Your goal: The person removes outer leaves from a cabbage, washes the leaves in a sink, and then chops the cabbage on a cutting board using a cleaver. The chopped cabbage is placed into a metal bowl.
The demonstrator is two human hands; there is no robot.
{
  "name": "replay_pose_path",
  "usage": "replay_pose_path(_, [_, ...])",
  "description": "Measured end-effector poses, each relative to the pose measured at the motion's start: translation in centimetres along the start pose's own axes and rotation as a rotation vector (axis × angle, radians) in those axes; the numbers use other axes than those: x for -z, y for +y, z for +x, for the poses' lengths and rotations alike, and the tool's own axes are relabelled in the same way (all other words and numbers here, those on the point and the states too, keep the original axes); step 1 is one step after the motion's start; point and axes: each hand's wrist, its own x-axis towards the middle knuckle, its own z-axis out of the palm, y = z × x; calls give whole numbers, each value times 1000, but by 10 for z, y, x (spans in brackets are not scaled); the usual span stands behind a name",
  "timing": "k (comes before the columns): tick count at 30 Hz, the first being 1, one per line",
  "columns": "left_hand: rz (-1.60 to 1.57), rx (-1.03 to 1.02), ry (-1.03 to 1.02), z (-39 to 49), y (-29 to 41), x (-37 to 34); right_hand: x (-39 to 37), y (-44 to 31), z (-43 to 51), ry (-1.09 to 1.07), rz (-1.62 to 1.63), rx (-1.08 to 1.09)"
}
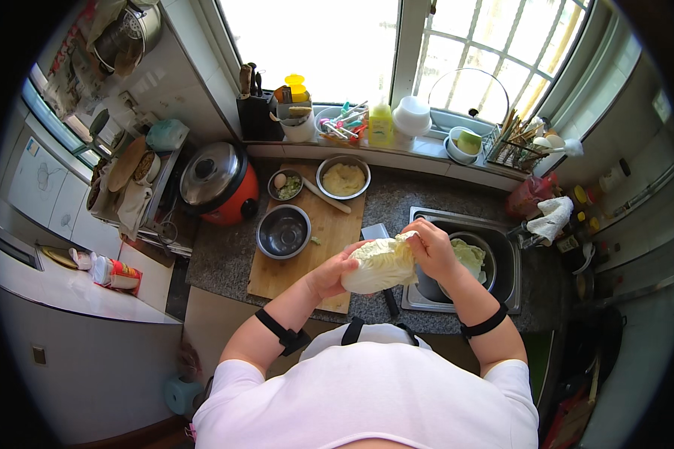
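A pale napa cabbage (383,265) is held up over the gap between the cutting board and the sink. My left hand (337,271) grips its base end from the left. The fingers of my right hand (431,247) pinch the leafy end on the right. Beneath the cabbage lies a cleaver, whose blade (375,231) and black handle (391,303) show on either side of it. Inside the steel sink (418,297), partly behind my right forearm, a metal basin holds cabbage leaves (468,257).
On the wooden cutting board (328,264) stand an empty steel bowl (283,231), a small bowl (285,184) with an egg and chopped greens, a rolling pin (326,191) and a bowl of yellowish dough-like food (344,177). A red rice cooker (219,182) stands left; a faucet (519,237) is right.
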Motion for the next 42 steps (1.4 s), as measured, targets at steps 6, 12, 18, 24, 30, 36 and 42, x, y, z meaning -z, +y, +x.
replay_pose_path(6, [126,-8,47,0,2,5,-1,-2,2,4,18,-92])
replay_pose_path(12, [387,7,139,16,-14,12,-9,2,15,-133,-34,-230])
replay_pose_path(18, [23,-90,178,29,-17,8,-17,-4,19,167,-321,-96])
replay_pose_path(24, [-48,-351,360,47,-26,14,-63,-24,-27,24,18,-436])
replay_pose_path(30, [173,-484,457,55,-36,28,-89,-3,-18,225,12,-413])
replay_pose_path(36, [353,-619,516,59,-44,13,-87,11,-1,226,111,-462])
replay_pose_path(42, [520,-618,705,58,-39,13,-90,15,6,206,111,-498])
